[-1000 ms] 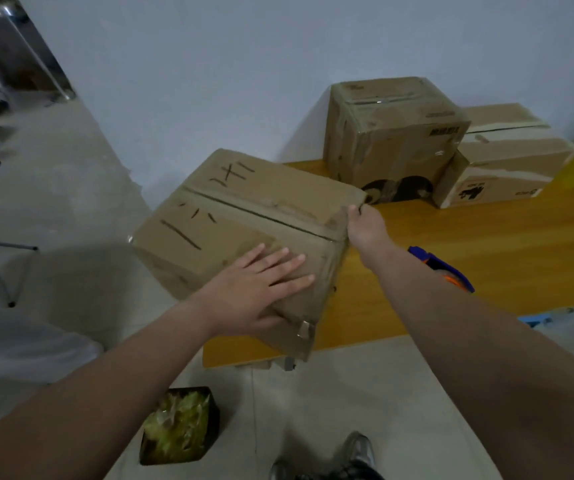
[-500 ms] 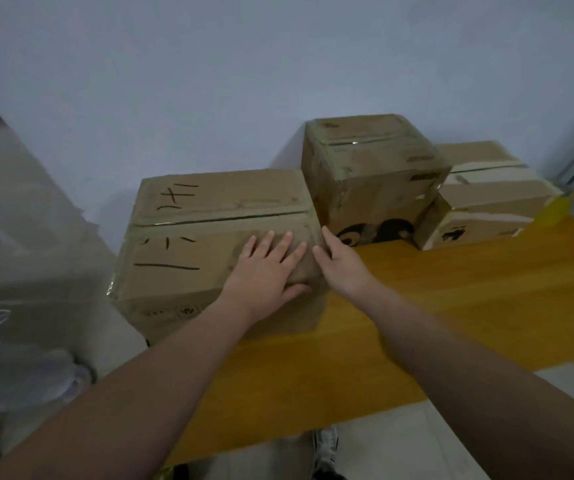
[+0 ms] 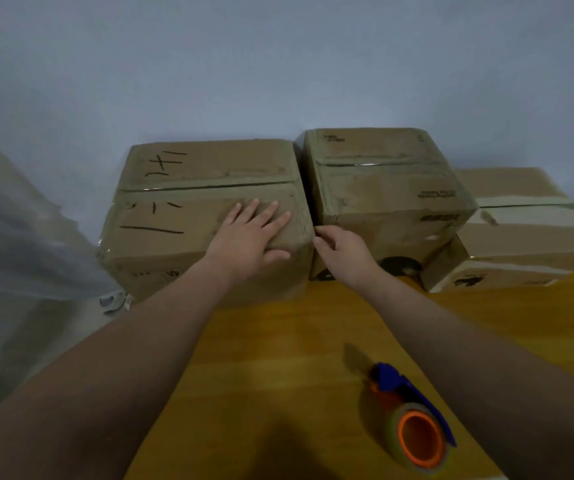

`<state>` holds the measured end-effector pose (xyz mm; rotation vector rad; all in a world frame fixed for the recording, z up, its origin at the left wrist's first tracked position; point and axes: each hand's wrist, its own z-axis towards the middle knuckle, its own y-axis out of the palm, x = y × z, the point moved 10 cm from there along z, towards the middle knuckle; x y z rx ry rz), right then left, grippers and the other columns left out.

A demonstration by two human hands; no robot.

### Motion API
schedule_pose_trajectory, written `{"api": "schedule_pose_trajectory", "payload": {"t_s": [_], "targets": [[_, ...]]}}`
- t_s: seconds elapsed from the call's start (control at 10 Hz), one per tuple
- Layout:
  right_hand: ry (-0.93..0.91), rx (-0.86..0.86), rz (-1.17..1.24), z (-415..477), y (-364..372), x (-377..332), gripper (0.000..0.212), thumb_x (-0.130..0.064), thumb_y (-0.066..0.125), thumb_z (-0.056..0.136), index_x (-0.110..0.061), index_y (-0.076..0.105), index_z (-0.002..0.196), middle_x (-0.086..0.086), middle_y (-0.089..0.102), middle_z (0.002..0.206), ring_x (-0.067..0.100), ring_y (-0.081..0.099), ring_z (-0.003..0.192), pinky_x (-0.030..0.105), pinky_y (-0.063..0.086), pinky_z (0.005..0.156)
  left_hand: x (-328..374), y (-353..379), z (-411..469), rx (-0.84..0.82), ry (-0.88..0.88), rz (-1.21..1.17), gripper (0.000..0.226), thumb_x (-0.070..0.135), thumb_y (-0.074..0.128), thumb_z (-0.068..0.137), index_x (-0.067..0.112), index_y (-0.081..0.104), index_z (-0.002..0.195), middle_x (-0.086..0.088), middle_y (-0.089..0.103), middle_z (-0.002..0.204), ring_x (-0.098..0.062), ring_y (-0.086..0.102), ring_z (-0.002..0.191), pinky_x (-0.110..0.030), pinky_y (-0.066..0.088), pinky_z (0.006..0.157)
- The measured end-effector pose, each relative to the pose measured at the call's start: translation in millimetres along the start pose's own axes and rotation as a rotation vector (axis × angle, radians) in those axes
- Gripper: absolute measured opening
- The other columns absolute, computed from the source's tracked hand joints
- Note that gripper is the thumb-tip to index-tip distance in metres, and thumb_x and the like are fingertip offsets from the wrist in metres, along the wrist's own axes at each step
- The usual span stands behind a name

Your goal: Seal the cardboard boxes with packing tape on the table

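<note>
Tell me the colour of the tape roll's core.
Orange. The core shows best in the head view, the only one here.

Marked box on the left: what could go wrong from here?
1. The marked box seems to overhang the left edge of the table. The left hand only lies flat on top of it, so a sideways push could tip it off.
2. The tape dispenser lies near the table's front edge, close beside the right forearm. Drawing the right hand back carelessly could knock it to the floor.
</note>
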<state>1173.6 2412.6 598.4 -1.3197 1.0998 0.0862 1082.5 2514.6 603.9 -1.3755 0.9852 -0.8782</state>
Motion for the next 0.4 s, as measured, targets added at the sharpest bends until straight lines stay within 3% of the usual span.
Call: {"api": "schedule_pose_trajectory", "payload": {"t_s": [0.2,0.4], "targets": [[0.031,-0.033,-0.032,-16,-4,17,0.039,-0.025,0.041,0.102,-0.012,0.046,0.139,0.007,0.054,0.135,0.021,0.051,0.121,0.022,0.039,0.088,12,-2,-1,0.016,-0.117,-0.036,0.061,0.042,0.033,0.1,0.028,0.004,0.151,0.0,0.001,0.16,-0.025,0.0,0.146,-0.046,0.0,0.118],[0.032,0.015,-0.071,-43,-30,40,0.038,-0.022,0.041,0.102,-0.011,0.047,0.138,0.008,0.055,0.134,0.023,0.052,0.12,0.024,0.041,0.088,67,-20,-15,0.129,-0.052,-0.044,0.062,0.036,0.039,0.099,0.02,0.011,0.152,-0.006,0.009,0.159,-0.024,0.004,0.146,-0.042,0.003,0.118]]}}
